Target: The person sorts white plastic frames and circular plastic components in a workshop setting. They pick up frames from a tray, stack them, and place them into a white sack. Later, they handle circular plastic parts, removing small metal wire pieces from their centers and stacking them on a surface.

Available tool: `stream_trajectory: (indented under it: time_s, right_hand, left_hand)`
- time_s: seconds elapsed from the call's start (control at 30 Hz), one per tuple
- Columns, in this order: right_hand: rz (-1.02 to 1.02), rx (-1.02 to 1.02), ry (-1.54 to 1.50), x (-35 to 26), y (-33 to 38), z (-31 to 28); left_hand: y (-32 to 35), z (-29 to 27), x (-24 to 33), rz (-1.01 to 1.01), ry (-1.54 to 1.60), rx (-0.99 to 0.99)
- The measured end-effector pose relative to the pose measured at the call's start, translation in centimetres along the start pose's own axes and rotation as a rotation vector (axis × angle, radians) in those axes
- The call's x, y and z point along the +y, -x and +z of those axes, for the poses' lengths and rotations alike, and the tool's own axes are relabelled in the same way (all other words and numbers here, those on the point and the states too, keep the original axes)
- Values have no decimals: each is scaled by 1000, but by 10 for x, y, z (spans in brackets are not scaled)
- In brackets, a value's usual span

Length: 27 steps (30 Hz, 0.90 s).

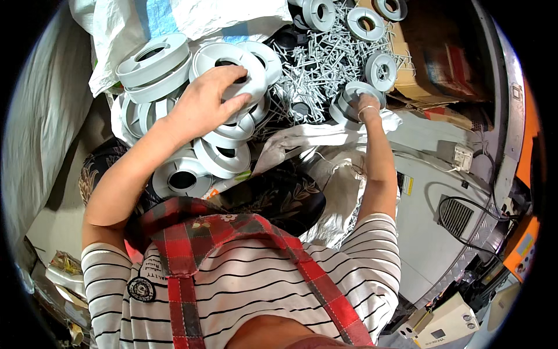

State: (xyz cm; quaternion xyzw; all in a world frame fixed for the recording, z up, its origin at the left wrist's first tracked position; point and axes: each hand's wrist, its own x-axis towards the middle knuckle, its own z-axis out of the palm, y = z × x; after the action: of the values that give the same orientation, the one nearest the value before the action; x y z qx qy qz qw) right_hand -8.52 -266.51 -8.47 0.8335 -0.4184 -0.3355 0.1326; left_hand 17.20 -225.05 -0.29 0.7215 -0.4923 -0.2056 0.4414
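Observation:
On the left rises a heap of light grey round plastic flanged rings (154,61). My left hand (200,104) is on the upper grey plastic ring (250,75), fingers curled over into its centre hole and the thumb against its near rim. To the right, my right hand (369,103) is closed on another grey plastic ring (344,107), which sits at the near edge of a pile of small grey plastic pegs (317,64). My right fingertips are partly hidden inside this ring.
More single grey rings (365,24) lie around the pegs' far and right sides. A cardboard box (401,46) stands beyond them. White woven sacking (314,136) lies before the pegs. A grey machine cabinet (424,232) with a socket (462,157) and black cables flanks my right arm.

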Motion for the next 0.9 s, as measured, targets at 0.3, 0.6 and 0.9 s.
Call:
stream_trajectory:
  time_s: [0.3,0.6,0.9]
  right_hand:
    - [-1278,409,-1057,-123,155,-152]
    - [-519,480,-783,-180,-97,-28]
    - [-549,358,0,-179,-48,-63]
  left_hand:
    - [-25,7,-1,-689,1508,-60]
    - [-29,5,-7,-763,1513,-15]
    - [-20,-2,-16,-744,1484,-54]
